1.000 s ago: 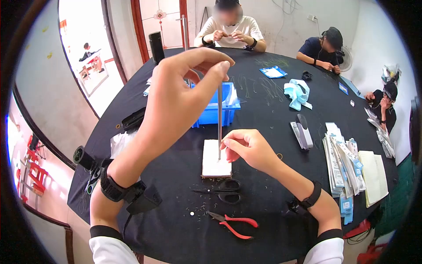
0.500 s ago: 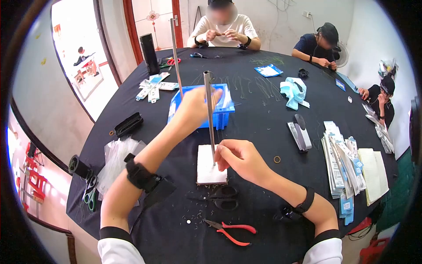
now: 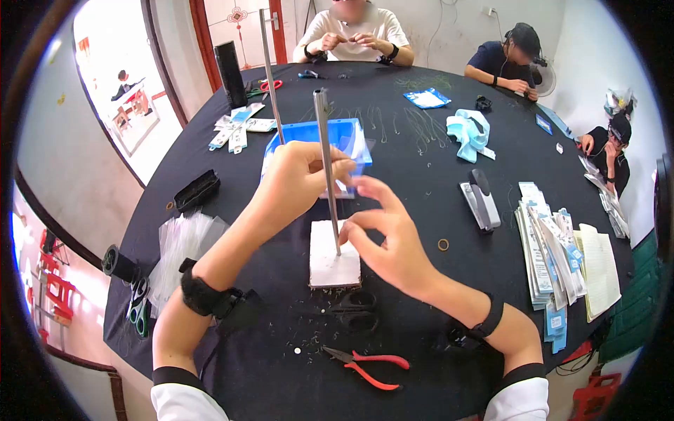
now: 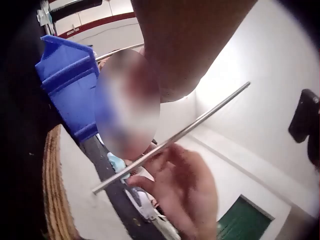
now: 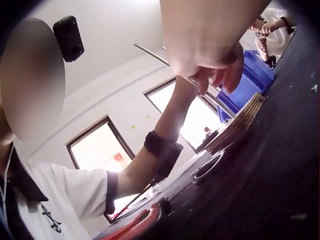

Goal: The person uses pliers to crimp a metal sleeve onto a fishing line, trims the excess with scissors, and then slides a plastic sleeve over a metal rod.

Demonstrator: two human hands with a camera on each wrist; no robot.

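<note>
A thin metal rod (image 3: 326, 161) stands slightly tilted on a white block (image 3: 335, 270) with layered brown edges. My left hand (image 3: 298, 175) is beside the rod's middle, fingers bent, the tips reaching around behind it. My right hand (image 3: 397, 242) is lower on the right; its thumb tip comes right up to the rod above the block, and its upper fingers reach toward my left fingertips. In the left wrist view the right hand (image 4: 182, 185) lies behind the rod (image 4: 175, 137). I cannot tell whether either hand pinches a thin strand.
A blue bin (image 3: 358, 133) is behind the block. Black scissors (image 3: 361, 312) and red-handled pliers (image 3: 375, 361) lie in front. To the right are a stapler (image 3: 481, 200) and stacked packets (image 3: 537, 245); to the left, clear plastic bags (image 3: 179, 252). Several people sit around the black-covered table.
My left hand has come down from high above the rod to its middle. The right hand stays low by the rod, its upper fingers now spread upward. The view has shifted slightly.
</note>
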